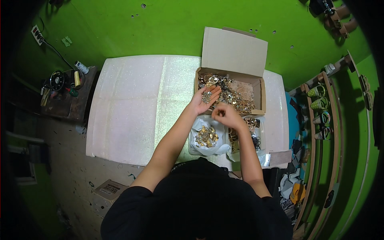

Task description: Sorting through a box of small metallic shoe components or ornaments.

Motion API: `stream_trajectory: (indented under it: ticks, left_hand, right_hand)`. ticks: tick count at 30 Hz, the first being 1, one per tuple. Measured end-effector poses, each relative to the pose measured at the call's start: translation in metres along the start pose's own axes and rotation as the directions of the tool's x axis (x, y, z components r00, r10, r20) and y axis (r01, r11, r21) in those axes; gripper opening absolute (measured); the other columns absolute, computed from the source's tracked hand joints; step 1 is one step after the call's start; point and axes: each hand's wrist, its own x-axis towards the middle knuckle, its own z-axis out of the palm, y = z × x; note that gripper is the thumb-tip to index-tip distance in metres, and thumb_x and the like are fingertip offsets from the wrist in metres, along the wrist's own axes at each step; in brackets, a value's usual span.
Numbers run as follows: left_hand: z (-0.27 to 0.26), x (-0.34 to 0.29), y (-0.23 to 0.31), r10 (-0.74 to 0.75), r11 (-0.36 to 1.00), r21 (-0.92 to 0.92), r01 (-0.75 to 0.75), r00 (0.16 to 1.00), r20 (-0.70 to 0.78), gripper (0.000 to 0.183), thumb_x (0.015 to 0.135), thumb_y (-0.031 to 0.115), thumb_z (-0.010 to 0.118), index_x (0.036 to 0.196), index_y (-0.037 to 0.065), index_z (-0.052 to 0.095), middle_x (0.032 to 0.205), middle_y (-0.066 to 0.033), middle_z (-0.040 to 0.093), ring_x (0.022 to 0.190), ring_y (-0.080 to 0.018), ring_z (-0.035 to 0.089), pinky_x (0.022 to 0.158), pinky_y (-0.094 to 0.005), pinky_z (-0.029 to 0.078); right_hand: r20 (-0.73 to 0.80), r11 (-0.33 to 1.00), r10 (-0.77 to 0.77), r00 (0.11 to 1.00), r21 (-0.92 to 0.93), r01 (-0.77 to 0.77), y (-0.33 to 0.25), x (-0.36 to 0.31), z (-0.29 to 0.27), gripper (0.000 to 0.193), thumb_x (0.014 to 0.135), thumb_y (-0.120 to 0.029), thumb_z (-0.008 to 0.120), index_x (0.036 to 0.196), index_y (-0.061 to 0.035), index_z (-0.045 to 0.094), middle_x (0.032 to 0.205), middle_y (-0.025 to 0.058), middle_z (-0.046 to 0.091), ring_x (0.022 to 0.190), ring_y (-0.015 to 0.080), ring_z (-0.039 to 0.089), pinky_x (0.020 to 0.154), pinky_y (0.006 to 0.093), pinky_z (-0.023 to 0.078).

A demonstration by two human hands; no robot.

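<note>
The left hand [202, 102] is turned palm up with its fingers extended, bearing a little heap of small shiny pieces [207, 97]; in the view it lies across the near left corner of the cardboard box [262, 96]. Just beside it, the right hand [225, 114] has its fingers curled inward, though I cannot tell whether the fingertips grip a piece. The step in hand looks like picking through the pieces on the palm; the next move seems to call for a fine pinch by the right hand while the left palm keeps level so nothing spills. Around the hands, the box, lid raised, contains a jumble of metal trinkets [240, 103]. Nearer the body, a white plastic bag [195, 146] surrounds gold-coloured bits [207, 137], and right of it another container [261, 129] holds brown and black items. All these rest on the pale, glittery table [132, 104], with a shoe rack [337, 140] farther right.
</note>
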Motion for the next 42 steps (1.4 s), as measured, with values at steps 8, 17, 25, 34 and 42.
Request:
stream_trajectory:
  ticks: [8, 17, 25, 34, 42]
  left_hand:
    - [-0.003, 0.000, 0.002, -0.008, 1.000, 0.015, 0.007, 0.996, 0.088, 0.039, 0.091, 0.025, 0.021, 0.112, -0.001, 0.041, 0.118, -0.0147, 0.045, 0.112, -0.0262, 0.042, 0.088, -0.0384, 0.042]
    - [0.000, -0.001, -0.001, -0.012, 0.997, 0.072, 0.007, 0.997, 0.076, 0.041, 0.091, 0.026, 0.021, 0.113, 0.000, 0.044, 0.113, -0.0140, 0.049, 0.107, -0.0245, 0.047, 0.089, -0.0340, 0.040]
    - [-0.002, -0.002, 0.001, 0.001, 0.997, 0.082, -0.002, 1.000, 0.020, 0.038, 0.090, 0.024, 0.027, 0.114, -0.001, 0.042, 0.110, -0.0172, 0.049, 0.103, -0.0278, 0.049, 0.088, -0.0382, 0.042]
    - [-0.019, 0.008, 0.005, 0.020, 0.985, 0.172, -0.015, 0.999, -0.030, 0.038, 0.090, 0.026, 0.026, 0.114, 0.002, 0.044, 0.110, -0.0126, 0.052, 0.096, -0.0229, 0.053, 0.084, -0.0343, 0.044]
    - [-0.015, 0.008, 0.001, 0.027, 0.985, 0.174, -0.021, 0.999, -0.036, 0.029, 0.089, 0.029, 0.033, 0.105, 0.010, 0.048, 0.100, -0.0069, 0.052, 0.090, -0.0176, 0.052, 0.082, -0.0328, 0.044]
  right_hand:
    - [-0.065, 0.988, -0.006, 0.998, -0.154, -0.004, -0.003, 0.005, -0.009, 0.012, 0.062, -0.013, 0.063, 0.065, -0.0021, 0.060, 0.071, 0.0109, 0.053, 0.066, 0.0240, 0.053, 0.063, 0.0320, 0.043]
    - [-0.564, 0.965, 0.217, 0.797, 0.245, -0.089, 0.043, 0.062, -0.005, 0.028, 0.081, -0.023, 0.051, 0.095, 0.0013, 0.053, 0.077, 0.0107, 0.058, 0.066, 0.0163, 0.053, 0.064, 0.0300, 0.043]
    - [-0.112, 0.759, 0.424, 0.899, 0.585, -0.285, 0.029, 0.081, -0.014, 0.046, 0.087, -0.037, 0.036, 0.090, 0.0054, 0.053, 0.078, 0.0107, 0.058, 0.065, 0.0154, 0.055, 0.062, 0.0271, 0.043]
    - [-0.254, 0.895, 0.285, 0.924, 0.416, -0.161, 0.016, 0.073, -0.005, 0.048, 0.070, -0.013, 0.064, 0.108, 0.0050, 0.041, 0.082, 0.0100, 0.057, 0.073, 0.0137, 0.055, 0.063, 0.0253, 0.046]
    - [-0.323, 0.876, 0.178, 0.930, 0.483, 0.000, 0.041, 0.078, 0.011, 0.049, 0.061, 0.000, 0.062, 0.105, 0.0033, 0.041, 0.077, 0.0079, 0.058, 0.070, 0.0125, 0.056, 0.063, 0.0239, 0.046]
